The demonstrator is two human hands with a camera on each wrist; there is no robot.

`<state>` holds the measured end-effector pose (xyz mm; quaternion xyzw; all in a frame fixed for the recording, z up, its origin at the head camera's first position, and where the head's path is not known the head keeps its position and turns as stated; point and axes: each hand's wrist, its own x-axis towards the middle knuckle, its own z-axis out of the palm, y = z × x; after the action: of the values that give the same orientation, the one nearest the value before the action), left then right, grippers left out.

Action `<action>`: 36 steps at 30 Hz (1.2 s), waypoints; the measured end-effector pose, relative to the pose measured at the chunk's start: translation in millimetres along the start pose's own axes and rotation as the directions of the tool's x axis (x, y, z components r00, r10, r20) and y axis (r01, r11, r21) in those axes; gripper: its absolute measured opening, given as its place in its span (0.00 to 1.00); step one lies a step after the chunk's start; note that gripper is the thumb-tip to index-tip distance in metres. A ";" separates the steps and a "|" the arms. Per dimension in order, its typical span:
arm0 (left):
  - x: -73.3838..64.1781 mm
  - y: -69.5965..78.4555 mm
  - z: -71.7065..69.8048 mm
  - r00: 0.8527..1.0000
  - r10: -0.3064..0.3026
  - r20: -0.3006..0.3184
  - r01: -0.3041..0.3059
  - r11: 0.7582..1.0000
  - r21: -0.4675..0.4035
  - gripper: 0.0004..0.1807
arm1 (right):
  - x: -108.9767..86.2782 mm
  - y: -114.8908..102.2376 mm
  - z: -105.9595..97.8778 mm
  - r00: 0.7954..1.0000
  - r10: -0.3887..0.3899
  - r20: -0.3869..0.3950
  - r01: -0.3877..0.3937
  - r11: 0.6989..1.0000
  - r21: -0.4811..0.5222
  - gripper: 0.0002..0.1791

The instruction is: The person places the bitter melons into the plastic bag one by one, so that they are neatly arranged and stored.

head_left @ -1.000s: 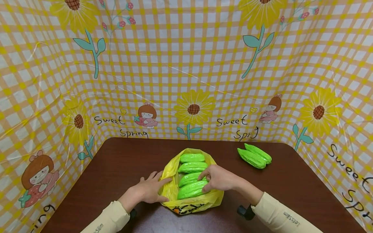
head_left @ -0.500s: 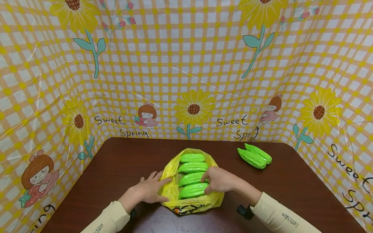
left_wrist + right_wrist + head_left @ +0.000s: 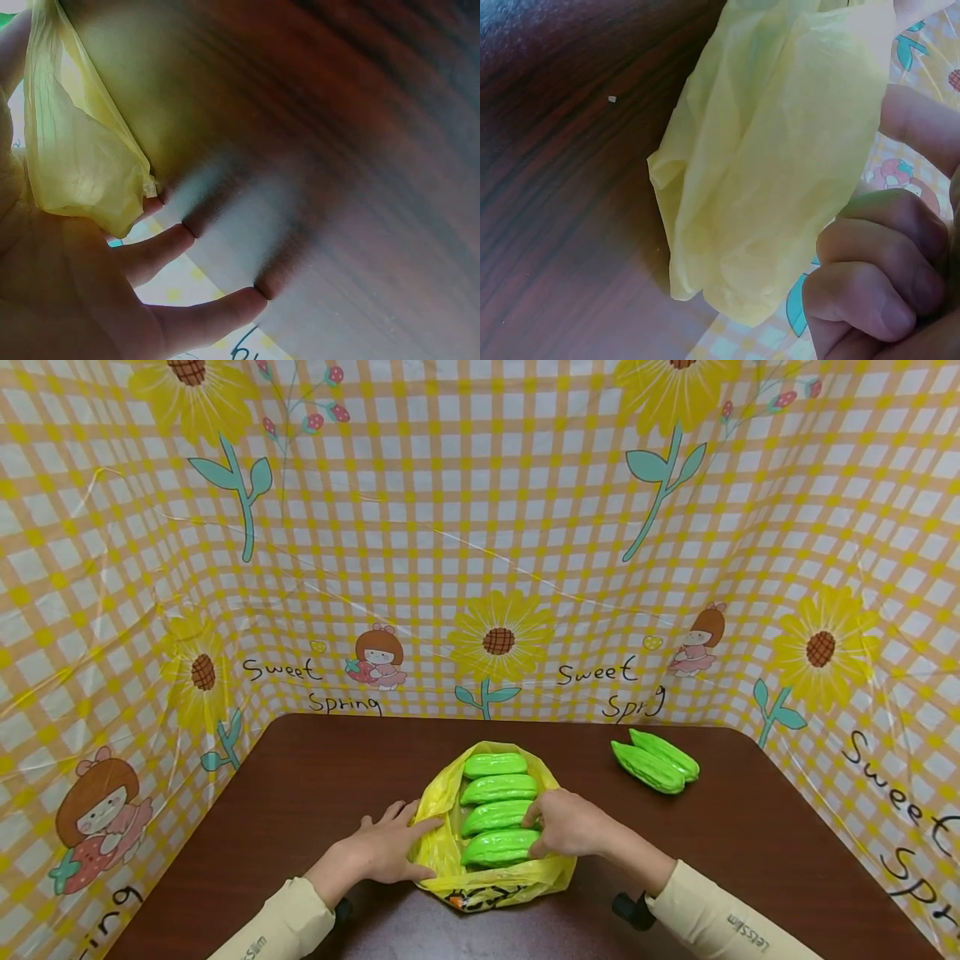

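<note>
In the head view, an opened yellow plastic bag (image 3: 442, 852) sits on the table with several bright green bitter melons stacked in a row inside. My left hand (image 3: 382, 847) lies at the bag's left side, its index finger and thumb over the yellow plastic. Its other fingers spread straight onto the tabletop in the left wrist view. At the right side of the opening, my right hand (image 3: 566, 825) pinches the right end of the nearest bitter melon (image 3: 495, 849) with thumb and index finger. Its remaining fingers (image 3: 862, 296) are curled outside the yellow bag in the right wrist view.
Two more bitter melons (image 3: 655, 762) lie side by side at the table's back right. The dark brown table (image 3: 322, 768) is enclosed by checked, flower-printed sheeting (image 3: 420, 527). A dark strap piece (image 3: 632, 910) shows under the right wrist.
The two nearest bitter melons in the bag have shifted slightly away from me and straightened. My right hand has moved slightly right. My left hand stays put.
</note>
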<state>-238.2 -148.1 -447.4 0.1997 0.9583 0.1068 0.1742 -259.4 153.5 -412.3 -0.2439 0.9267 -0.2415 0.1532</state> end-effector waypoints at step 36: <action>2.3 -5.0 0.7 0.999 0.035 0.000 -0.035 0.999 -0.025 0.43 | -15.5 35.3 -24.5 0.961 0.119 -0.251 -0.045 0.958 0.284 0.24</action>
<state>-241.6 -151.5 -450.1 0.2143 0.9532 0.1217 0.1750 -269.7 197.8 -407.7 -0.1465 0.9055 -0.3921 0.0699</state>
